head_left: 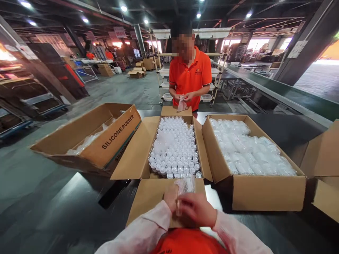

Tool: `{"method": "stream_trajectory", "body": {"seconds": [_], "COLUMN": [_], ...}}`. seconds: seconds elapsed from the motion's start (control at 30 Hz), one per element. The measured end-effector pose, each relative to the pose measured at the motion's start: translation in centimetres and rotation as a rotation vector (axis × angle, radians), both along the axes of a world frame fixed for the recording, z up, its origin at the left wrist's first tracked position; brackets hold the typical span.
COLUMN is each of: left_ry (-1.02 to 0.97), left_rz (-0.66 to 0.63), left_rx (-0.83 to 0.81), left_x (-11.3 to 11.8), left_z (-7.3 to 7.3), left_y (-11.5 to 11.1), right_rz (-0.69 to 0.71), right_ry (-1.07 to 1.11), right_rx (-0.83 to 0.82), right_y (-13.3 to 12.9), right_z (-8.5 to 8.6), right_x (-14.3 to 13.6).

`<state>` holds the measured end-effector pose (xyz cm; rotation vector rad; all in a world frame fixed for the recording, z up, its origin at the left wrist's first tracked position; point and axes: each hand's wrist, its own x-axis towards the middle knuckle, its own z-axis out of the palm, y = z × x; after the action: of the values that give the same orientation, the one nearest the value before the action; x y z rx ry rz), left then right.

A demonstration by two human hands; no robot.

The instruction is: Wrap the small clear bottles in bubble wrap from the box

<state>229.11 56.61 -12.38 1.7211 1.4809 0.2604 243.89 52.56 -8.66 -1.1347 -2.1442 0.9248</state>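
Observation:
Both of my hands meet over the near flap of the middle cardboard box [140, 201]. My left hand [171, 197] is closed round the side of a clear plastic bag [187, 184], which seems to have something inside that I cannot make out. My right hand [198, 209] has its fingers bent against the lower end of the same bag, slightly blurred. Just beyond, the middle box holds many small white capped containers [174, 155] standing in tight rows. A crumpled translucent bag [162, 141] lies on top of them.
To the right, a cardboard box [268, 192] is packed with bagged items [246, 148]. A box marked SILICONE RUBBER [119, 132], with loose plastic bags [87, 143] inside, stands left. Opposite, a co-worker in an orange shirt [189, 76] holds a thin bag [182, 104]. A dark flat object [112, 194] lies on the table.

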Motion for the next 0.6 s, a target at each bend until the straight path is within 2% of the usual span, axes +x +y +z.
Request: {"method": "stream_trajectory", "body": {"seconds": [0.1,0.13,0.2,0.3,0.4,0.47,0.5,0.57,0.6], "left_ry": [0.120,0.164,0.265,0.368,0.270,0.096,-0.024,-0.307,-0.446], "left_rz": [-0.090,-0.145,-0.287,-0.474,-0.505,-0.450,-0.374,-0.140,-0.021], "left_rx": [0.075,0.104,0.173,0.237,0.210,0.170,0.152,0.136,0.125], "left_x": [-0.2,-0.2,-0.5,-1.6,-4.2,-6.5,-7.5,-8.9,-9.1], "left_z": [2.4,3.4,5.3,8.2,11.0,12.4,12.8,12.7,12.1], "left_y": [0.1,0.1,-0.1,0.1,1.2,2.1,2.4,2.9,2.9], "right_rz": [-0.070,-0.025,0.148,0.345,0.316,0.242,0.193,0.081,0.023], "right_ry": [-0.070,-0.067,0.020,0.266,0.394,0.435,0.459,0.504,0.527], "right_rx": [0.031,-0.020,-0.259,-0.629,-0.681,-0.655,-0.641,-0.603,-0.581], "right_y": [4.1,5.4,7.3,7.9,6.9,6.1,5.9,5.6,5.6], "right_z": [1.4,1.2,-0.1,-2.6,-4.0,-4.0,-3.9,-3.3,-3.0], "right_x": [3.0,3.7,4.1,3.3,2.4,2.3,2.4,2.8,3.0]}}
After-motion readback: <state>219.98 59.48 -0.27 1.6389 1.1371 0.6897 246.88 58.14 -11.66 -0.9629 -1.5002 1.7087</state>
